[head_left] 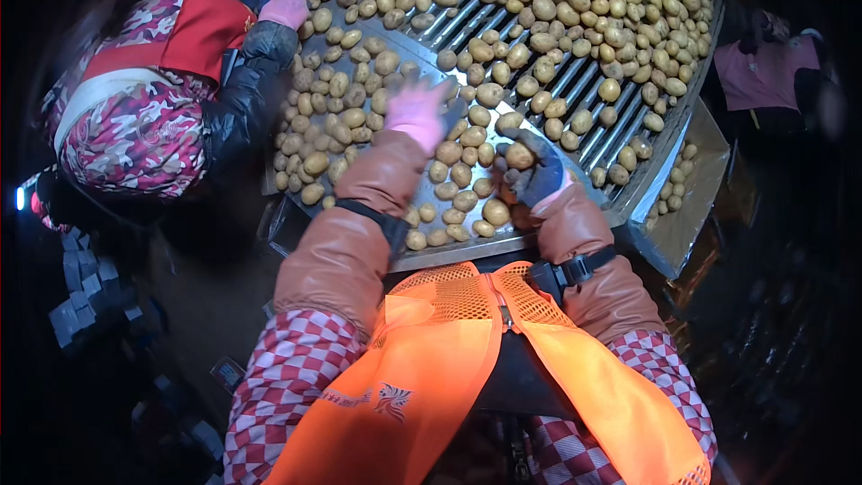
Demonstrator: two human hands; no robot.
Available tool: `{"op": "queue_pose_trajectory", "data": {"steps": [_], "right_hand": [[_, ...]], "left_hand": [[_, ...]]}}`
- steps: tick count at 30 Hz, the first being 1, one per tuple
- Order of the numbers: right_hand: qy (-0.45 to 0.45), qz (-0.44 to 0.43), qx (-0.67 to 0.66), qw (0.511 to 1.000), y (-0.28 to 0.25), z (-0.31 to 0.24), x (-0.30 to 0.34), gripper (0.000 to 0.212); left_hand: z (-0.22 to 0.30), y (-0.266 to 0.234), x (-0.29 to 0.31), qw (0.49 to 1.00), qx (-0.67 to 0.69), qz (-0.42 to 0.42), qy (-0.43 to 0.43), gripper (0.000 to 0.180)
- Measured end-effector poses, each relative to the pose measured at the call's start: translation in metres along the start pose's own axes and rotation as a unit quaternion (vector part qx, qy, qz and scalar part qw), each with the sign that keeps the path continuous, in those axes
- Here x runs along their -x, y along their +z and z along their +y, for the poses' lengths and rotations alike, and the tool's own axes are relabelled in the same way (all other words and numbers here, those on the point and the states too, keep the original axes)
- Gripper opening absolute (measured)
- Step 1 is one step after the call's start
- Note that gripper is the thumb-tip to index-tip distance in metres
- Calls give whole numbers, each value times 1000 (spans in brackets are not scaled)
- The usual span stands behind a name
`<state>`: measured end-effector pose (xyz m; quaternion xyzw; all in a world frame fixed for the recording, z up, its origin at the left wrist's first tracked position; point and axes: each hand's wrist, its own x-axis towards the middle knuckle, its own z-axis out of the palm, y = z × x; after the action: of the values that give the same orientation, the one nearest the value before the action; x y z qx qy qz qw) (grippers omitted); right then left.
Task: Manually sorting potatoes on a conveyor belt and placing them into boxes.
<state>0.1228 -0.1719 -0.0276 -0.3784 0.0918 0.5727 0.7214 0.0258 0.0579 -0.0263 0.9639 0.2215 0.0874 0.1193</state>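
My right hand, in a dark blue and pink glove, is closed around a potato just above the metal tray. My left hand, in a pink glove, is over the tray among the potatoes; motion smears its fingers, so their grip is unclear. Loose potatoes lie on the bare metal sheet between my two hands. More potatoes are crowded to the left of my left hand.
Metal rollers beyond my hands carry a large heap of potatoes. A lined box with potatoes stands at the right. On the left, a co-worker's pink-gloved hand touches the tray's edge; another person is at the far right.
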Motion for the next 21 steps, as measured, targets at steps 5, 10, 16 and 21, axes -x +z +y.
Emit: {"op": "queue_pose_trajectory", "data": {"steps": [5,10,16,21], "right_hand": [[-54,-29,-113,992,-142,-64,57,36],[-241,-21,-336,910,-237,-108,138,77],[-234,138,41,962,-97,-60,54,55],[-289,33,535,793,14,-79,-62,47]], "left_hand": [[-51,-5,87,999,-23,-11,-28,49],[-62,-12,163,983,-3,-21,-185,43],[17,-11,134,991,26,-131,-10,27],[-21,-10,158,997,56,-38,46,40]]}}
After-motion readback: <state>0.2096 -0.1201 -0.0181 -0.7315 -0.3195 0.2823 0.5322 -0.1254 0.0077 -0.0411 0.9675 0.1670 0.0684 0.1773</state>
